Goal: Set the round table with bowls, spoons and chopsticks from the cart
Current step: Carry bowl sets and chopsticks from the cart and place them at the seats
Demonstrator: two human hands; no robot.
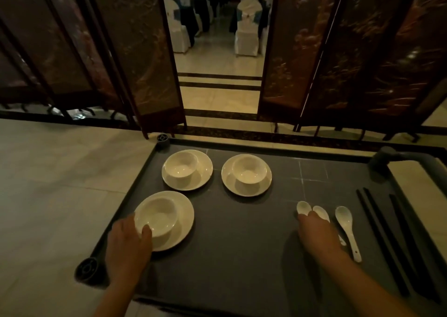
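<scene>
Left hand [128, 246] grips near bowl [157, 216] rim; right hand [319, 234] covers two spoons [304, 207], grip unclear; scoops point away.

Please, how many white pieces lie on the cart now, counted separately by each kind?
bowls: 3
plates: 3
spoons: 3
Total: 9

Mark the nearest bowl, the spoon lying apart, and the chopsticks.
nearest bowl [157, 216]: head view, its inner hollow.
spoon lying apart [343, 214]: head view, its scoop.
chopsticks [378, 233]: head view, middle of a stick.
</scene>
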